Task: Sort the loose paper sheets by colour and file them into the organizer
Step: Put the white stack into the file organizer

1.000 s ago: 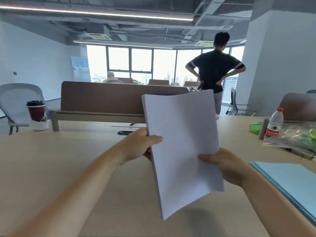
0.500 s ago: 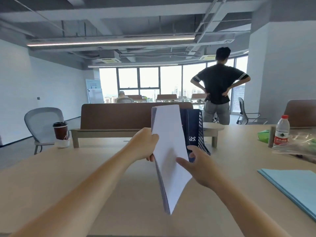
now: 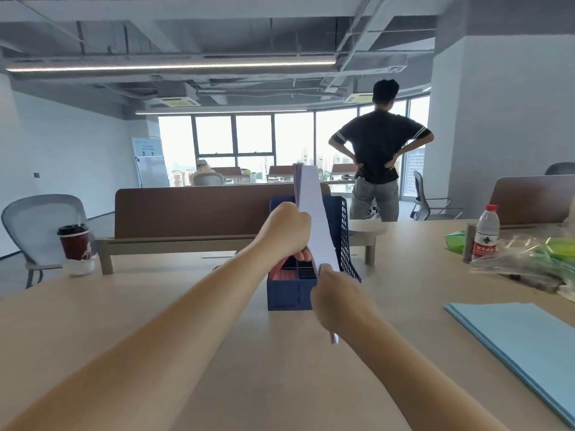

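Two bare hands clamped on one stack of white sheets (image 3: 314, 213), held nearly edge-on and upright over the blue mesh organizer (image 3: 345, 241) at mid-table. Left hand (image 3: 284, 233) gripping the stack's left face, fingers curled tight around it, fingertips showing red-lit below the knuckles, just above the organizer's compartments. Right hand (image 3: 336, 297) pinching the stack's lower edge, fingers closed on it, a corner of paper poking out beneath the palm, nearer the camera than the organizer. Lower end of the stack at the organizer's right side; whether inside a compartment yet, cannot tell. Pink sheets (image 3: 281, 272) already lying in the organizer's left compartment. Embossed lettering on the organizer's front wall, too small to read.

Right of the organizer, on the wooden table (image 3: 140, 321): a pile of light blue sheets (image 3: 525, 343) lying flat, well apart. Farther right and back, a water bottle (image 3: 486, 233) with red cap and red label, its print unreadable, beside crumpled clear plastic bags (image 3: 529, 259). Left of the organizer, well apart, a dark red coffee cup (image 3: 75, 242) with black lid and a pale, illegible mark. Beyond the organizer, a person (image 3: 378, 150) standing, back turned.
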Tool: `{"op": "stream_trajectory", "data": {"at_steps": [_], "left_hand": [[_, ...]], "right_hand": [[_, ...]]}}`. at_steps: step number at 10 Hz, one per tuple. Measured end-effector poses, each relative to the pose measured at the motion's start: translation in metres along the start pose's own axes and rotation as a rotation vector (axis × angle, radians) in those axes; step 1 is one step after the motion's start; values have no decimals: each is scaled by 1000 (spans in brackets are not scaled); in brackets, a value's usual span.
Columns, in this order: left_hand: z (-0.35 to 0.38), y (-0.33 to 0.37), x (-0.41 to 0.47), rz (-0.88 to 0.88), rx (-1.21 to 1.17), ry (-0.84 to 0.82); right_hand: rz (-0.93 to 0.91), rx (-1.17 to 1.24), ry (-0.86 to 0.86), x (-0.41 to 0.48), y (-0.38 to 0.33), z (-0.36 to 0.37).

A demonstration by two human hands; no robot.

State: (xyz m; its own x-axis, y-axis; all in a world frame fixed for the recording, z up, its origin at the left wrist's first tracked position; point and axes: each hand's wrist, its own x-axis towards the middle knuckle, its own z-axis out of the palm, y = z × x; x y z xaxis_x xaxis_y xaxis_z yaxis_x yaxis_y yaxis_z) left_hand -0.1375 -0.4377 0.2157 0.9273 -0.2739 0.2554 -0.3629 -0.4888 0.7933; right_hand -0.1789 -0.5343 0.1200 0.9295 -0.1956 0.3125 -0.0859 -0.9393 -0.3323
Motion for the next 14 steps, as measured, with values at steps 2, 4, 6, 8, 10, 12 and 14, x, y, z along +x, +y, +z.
{"op": "stream_trajectory", "data": {"at_steps": [2, 4, 6, 8, 10, 12, 14], "left_hand": [[12, 27, 70, 74, 65, 93], [19, 27, 122, 62, 49, 103], [25, 18, 159, 63, 50, 140], [30, 5, 173, 65, 54, 131], [43, -12, 196, 49, 80, 129], [56, -46, 220, -13, 73, 150], [57, -58, 232, -8, 157, 211]], "right_hand": [[-17, 18, 1, 72, 19, -15], [-2, 138, -16, 123, 28, -9], [-26, 207, -75, 165, 37, 4], [-26, 154, -62, 182, 39, 19], [-21, 124, -38, 203, 49, 42], [-73, -77, -121, 222, 62, 67], [-140, -168, -80, 240, 68, 78]]}}
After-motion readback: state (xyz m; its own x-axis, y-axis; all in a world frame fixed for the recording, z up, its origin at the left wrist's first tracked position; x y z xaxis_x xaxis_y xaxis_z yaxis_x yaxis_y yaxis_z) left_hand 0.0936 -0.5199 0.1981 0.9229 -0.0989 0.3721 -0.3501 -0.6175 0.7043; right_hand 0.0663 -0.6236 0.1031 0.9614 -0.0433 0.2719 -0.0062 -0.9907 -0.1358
